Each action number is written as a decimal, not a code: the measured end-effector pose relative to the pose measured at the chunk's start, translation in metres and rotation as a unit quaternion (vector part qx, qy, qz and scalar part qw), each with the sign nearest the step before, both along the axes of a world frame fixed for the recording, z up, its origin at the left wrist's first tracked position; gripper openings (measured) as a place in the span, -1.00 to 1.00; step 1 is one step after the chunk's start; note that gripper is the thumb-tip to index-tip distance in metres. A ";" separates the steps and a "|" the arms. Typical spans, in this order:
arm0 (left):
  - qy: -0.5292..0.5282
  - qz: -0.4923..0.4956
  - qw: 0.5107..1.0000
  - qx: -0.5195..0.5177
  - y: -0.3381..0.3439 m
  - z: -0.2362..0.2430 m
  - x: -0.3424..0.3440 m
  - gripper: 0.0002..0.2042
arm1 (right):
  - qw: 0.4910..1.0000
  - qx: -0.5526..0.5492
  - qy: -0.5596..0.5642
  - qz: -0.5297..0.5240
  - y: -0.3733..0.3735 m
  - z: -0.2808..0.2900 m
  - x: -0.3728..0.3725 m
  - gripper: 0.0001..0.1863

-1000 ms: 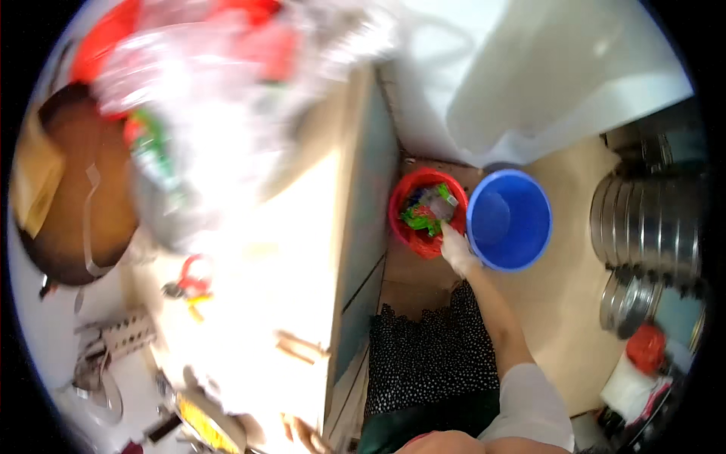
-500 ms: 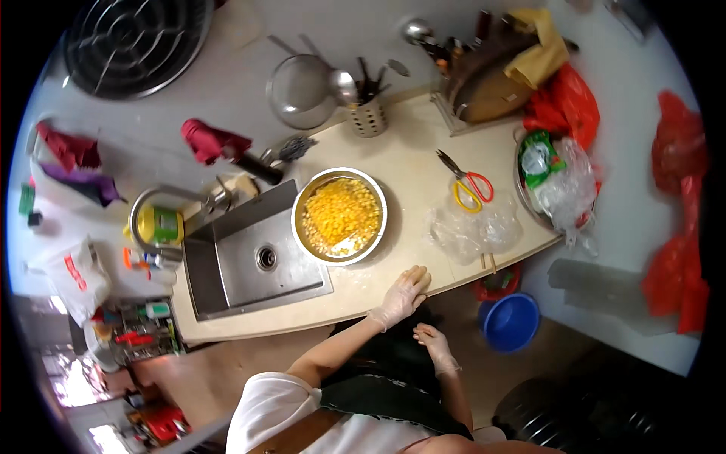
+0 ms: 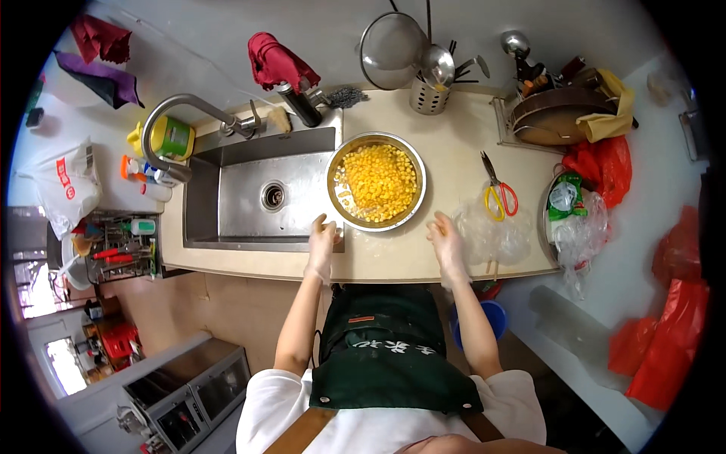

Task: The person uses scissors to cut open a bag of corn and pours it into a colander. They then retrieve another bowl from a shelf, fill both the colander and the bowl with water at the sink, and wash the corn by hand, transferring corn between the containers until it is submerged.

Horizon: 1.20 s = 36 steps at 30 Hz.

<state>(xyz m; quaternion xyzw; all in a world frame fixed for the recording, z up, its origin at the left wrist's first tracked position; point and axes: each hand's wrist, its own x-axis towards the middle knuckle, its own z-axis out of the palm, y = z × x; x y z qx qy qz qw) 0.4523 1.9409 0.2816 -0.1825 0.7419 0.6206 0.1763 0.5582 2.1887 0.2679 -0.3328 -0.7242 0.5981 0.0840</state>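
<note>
A round metal bowl (image 3: 420, 195) stands on the counter just right of the sink, holding yellow corn kernels (image 3: 378, 181) that sit in liquid. My left hand (image 3: 322, 244), in a clear glove, hovers near the sink's front right corner with loosely bent fingers and nothing in them. On the other side, my gloved right hand (image 3: 448, 244) is right of the bowl and nearer to me, its fingers parted and empty. Neither hand touches the bowl. Scissors (image 3: 497, 193) with one red and one yellow handle lie to the right, by a clear plastic bag (image 3: 495, 234).
The steel sink (image 3: 242, 193) with its curved faucet (image 3: 170, 113) is at the left. Behind the bowl stands a perforated utensil holder (image 3: 429, 100). A rack of pans (image 3: 544, 121) and a basin with bags (image 3: 575, 208) occupy the right. A blue bucket (image 3: 493, 319) sits below the counter edge.
My hands have moved apart from near the counter edge, the left to the bowl's left, the right forward to its right. The view has shifted and turned; the bowl appears in place.
</note>
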 end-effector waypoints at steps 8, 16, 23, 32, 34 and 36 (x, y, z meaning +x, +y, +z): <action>-0.225 -0.057 0.939 0.255 0.018 -0.042 -0.039 -0.66 | 0.889 -0.436 -0.070 0.118 0.005 -0.016 -0.071 -0.65; -0.246 -0.058 0.910 0.328 0.014 -0.028 -0.043 -0.62 | 0.911 -0.402 -0.049 0.078 -0.013 -0.005 -0.076 -0.68; -0.255 -0.072 0.897 0.354 -0.031 -0.022 -0.053 -0.57 | 0.929 -0.358 -0.078 0.048 -0.063 -0.002 -0.077 -0.69; -0.219 -0.079 0.938 0.257 -0.171 -0.020 -0.099 -0.64 | 0.881 -0.470 -0.047 0.028 -0.202 -0.016 -0.117 -0.64; -0.206 -0.059 0.943 0.253 -0.200 -0.033 -0.114 -0.69 | 0.871 -0.490 -0.026 0.034 -0.231 -0.034 -0.129 -0.66; -0.207 -0.081 0.948 0.229 -0.221 -0.037 -0.131 -0.69 | 0.878 -0.462 -0.036 0.119 -0.250 -0.060 -0.139 -0.68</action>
